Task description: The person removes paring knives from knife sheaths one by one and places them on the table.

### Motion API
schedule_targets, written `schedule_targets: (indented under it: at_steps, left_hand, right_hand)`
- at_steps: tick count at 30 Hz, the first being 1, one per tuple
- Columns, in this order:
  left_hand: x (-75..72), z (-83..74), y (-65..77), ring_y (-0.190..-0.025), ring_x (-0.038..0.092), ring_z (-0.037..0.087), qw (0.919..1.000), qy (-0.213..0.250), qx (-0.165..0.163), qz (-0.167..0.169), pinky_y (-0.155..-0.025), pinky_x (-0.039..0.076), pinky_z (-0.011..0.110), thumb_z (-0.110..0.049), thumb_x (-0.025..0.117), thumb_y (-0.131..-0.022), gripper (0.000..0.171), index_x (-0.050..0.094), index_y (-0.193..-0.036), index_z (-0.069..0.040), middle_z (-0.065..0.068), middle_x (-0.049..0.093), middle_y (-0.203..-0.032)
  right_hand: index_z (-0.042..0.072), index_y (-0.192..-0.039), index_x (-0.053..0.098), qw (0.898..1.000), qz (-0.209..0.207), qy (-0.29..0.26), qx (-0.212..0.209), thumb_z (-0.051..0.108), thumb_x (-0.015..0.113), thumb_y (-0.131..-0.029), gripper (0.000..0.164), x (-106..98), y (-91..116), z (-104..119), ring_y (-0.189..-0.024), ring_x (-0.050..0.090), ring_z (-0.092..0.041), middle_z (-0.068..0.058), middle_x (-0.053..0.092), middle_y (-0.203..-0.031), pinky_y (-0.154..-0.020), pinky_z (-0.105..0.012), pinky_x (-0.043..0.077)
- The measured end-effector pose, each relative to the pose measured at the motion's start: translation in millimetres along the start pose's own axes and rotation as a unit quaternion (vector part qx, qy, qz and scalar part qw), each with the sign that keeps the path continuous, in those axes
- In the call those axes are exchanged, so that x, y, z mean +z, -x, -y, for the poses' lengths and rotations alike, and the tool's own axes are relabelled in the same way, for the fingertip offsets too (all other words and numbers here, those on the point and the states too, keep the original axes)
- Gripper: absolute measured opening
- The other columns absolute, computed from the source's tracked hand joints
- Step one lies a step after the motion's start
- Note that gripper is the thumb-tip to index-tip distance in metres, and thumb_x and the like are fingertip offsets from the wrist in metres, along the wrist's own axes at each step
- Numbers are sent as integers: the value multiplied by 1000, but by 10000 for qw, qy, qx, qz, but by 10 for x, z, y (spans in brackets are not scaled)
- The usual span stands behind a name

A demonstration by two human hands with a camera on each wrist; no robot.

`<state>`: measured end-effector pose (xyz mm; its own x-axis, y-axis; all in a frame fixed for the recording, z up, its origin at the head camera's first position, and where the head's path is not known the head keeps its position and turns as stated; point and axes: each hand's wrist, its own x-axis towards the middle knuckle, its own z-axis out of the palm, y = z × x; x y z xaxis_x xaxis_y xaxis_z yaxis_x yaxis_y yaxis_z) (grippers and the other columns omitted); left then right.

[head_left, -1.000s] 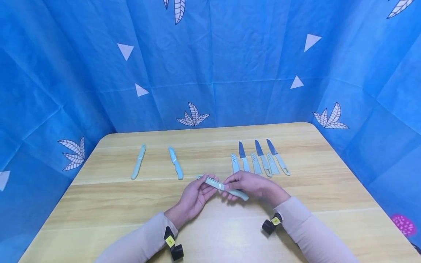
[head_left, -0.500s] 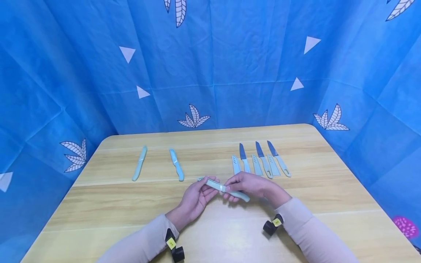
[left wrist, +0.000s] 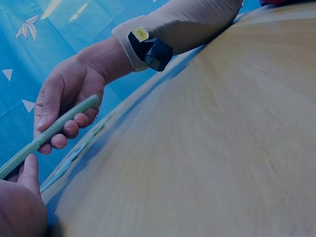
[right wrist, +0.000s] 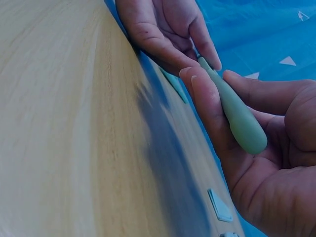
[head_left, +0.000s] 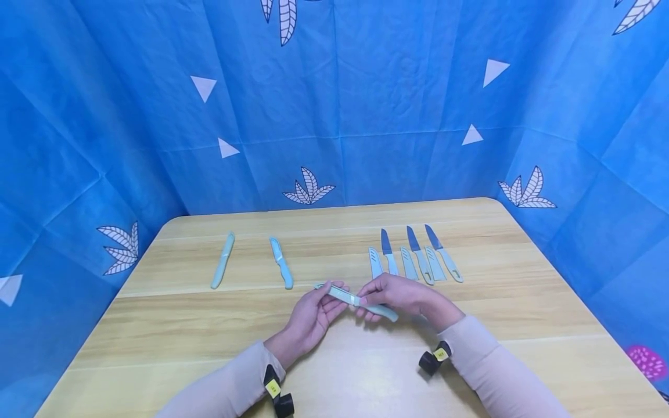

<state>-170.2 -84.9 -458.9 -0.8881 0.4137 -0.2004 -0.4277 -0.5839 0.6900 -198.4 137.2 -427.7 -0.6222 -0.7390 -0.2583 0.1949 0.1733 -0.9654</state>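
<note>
A pale green knife (head_left: 384, 312) with its blade inside a matching sheath (head_left: 338, 292) is held above the table between both hands. My left hand (head_left: 309, 318) grips the sheathed end, thumb on top and fingers beneath. Around the handle curls my right hand (head_left: 399, 295), its thumb and fingers pinching near where handle and sheath meet. In the right wrist view the rounded handle end (right wrist: 249, 131) sticks out over the right palm. The left wrist view shows the right hand (left wrist: 69, 96) with fingers wrapped under the handle. No bare blade shows on this knife.
Two sheathed knives (head_left: 223, 260) (head_left: 281, 262) lie at the left on the wooden table (head_left: 177, 325). At the right lie three bare knives (head_left: 387, 241) (head_left: 413, 238) (head_left: 432, 237) with loose sheaths (head_left: 375, 262) (head_left: 409, 263) (head_left: 435, 263) beside them. A blue curtain (head_left: 392, 145) hangs behind.
Both hands keep the same hold on the sheathed knife. The whole view has shifted slightly; nothing on the table has moved relative to the rest.
</note>
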Motion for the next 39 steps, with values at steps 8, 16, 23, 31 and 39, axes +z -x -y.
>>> schedule_targets:
  at_steps: [8, 16, 23, 31, 39]
  left_hand:
    - [-1, 0, -6, -112, 48, 31, 10000, -16, 45, 0, -96, 40, 34, -25, 44, -94, 42, 38, -123, 6, 23, 48, -122]
    - [-9, -3, -11, -112, 48, 31, 9999, 131, 71, -70, -96, 40, 35, -24, 44, -94, 42, 38, -123, 6, 23, 48, -122]
    - [-4, -6, -13, -110, 50, 31, 9996, 173, 111, -184, -95, 41, 35, -23, 45, -93, 41, 38, -122, 6, 22, 51, -118]
    - [-9, -15, -4, -110, 50, 31, 9995, 203, 191, -176, -95, 41, 35, -22, 44, -94, 40, 39, -122, 6, 21, 52, -118]
    - [-5, -27, -4, -112, 49, 31, 9988, 364, 203, -238, -95, 41, 34, -22, 43, -94, 41, 37, -123, 7, 23, 49, -120]
  right_hand:
    - [-9, -106, 57, 10000, -13, 54, 63, 11, 54, -87, 27, 0, 32, 35, -82, 62, -35, -27, 61, -94, -75, -44, 53]
    - [-8, -105, 58, 9999, -3, 106, 129, 12, 56, -86, 27, -31, 51, 43, -80, 62, -35, -27, 61, -94, -73, -44, 53]
    - [-9, -106, 57, 9997, 30, 97, 227, 13, 56, -86, 29, -63, 86, 55, -79, 62, -32, -28, 60, -95, -72, -42, 54]
    - [-9, -105, 57, 9995, 84, 162, 251, 13, 57, -86, 30, -103, 120, 68, -76, 63, -28, -28, 61, -93, -69, -40, 55]
    - [-11, -105, 56, 9993, 208, 156, 272, 12, 55, -87, 29, -155, 161, 84, -74, 63, -26, -29, 60, -93, -68, -39, 55]
